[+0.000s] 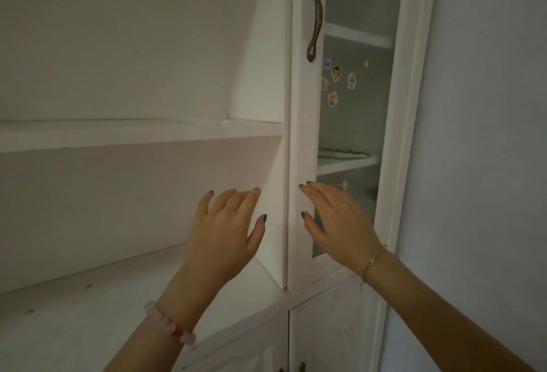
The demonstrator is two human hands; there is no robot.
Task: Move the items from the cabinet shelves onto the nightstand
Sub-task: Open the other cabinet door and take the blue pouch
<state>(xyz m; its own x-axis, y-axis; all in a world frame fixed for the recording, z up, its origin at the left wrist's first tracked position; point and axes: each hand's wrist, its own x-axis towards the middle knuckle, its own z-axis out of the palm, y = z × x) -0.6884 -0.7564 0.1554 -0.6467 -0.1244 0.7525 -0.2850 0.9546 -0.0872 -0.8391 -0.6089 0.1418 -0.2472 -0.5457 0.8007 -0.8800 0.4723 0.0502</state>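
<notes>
A white cabinet fills the head view. Its open shelves on the left hold nothing that I can see. My left hand is raised in front of the lower open shelf, fingers spread, holding nothing. My right hand is held up open against the frame of the glass door, fingertips near the door's left stile. Behind the glass, a flat pale item lies on an inner shelf. The nightstand is out of view.
A curved bronze handle is on the glass door's stile. Several cartoon stickers are on the glass. Lower cabinet doors sit below the counter ledge. A plain wall stands to the right.
</notes>
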